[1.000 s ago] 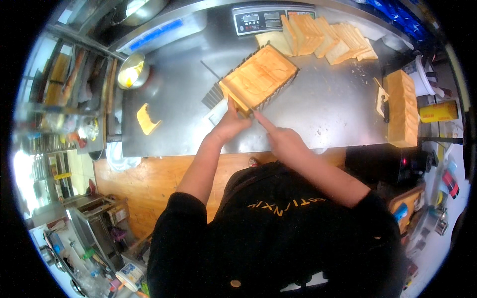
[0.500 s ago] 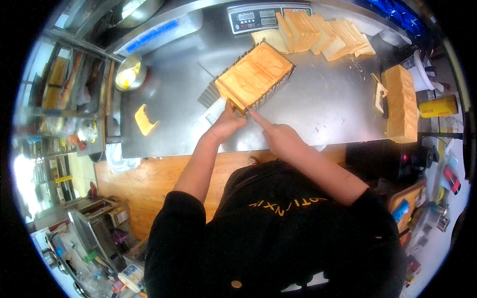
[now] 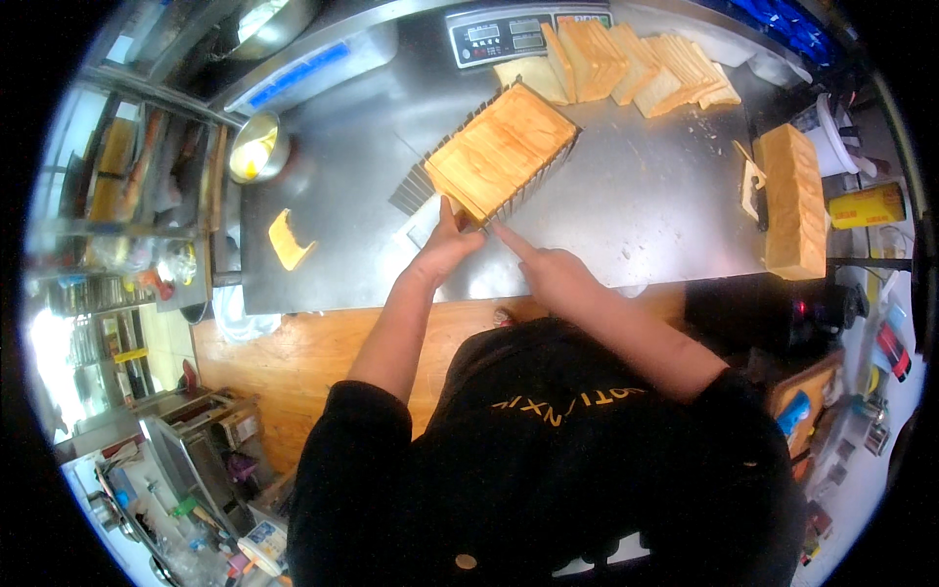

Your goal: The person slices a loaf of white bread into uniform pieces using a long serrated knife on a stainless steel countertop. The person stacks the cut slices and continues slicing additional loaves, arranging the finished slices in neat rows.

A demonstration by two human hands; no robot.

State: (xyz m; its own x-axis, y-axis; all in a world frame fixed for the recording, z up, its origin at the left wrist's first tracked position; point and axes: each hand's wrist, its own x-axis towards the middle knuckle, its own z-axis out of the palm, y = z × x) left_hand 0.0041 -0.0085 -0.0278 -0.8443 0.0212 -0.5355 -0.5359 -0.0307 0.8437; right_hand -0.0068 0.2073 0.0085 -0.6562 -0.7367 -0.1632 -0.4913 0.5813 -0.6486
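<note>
A rectangular bread loaf point(image 3: 504, 147) lies slantwise in a slicing rack point(image 3: 416, 186) with upright dark slats, on the steel table. My left hand point(image 3: 450, 241) grips the loaf's near end, thumb up along its corner; its other fingertips are partly hidden. My right hand point(image 3: 554, 272) is closed beside that end, index finger stretched forward to the rack. It appears to hold a long thin knife point(image 3: 407, 139), whose narrow tip sticks out beyond the rack's far left side. The handle is hidden in my palm, and the loaf covers most of the blade.
Bread slices point(image 3: 650, 68) lean in a row behind, by a digital scale point(image 3: 501, 39). Another long loaf point(image 3: 793, 201) stands at the right edge. A cut crust piece point(image 3: 289, 242) and a metal bowl point(image 3: 259, 147) are on the left. A white tray point(image 3: 313, 73) sits at the back.
The whole view has shifted slightly. Both hands stay at the loaf's near end, with hardly any movement between them and the rack.
</note>
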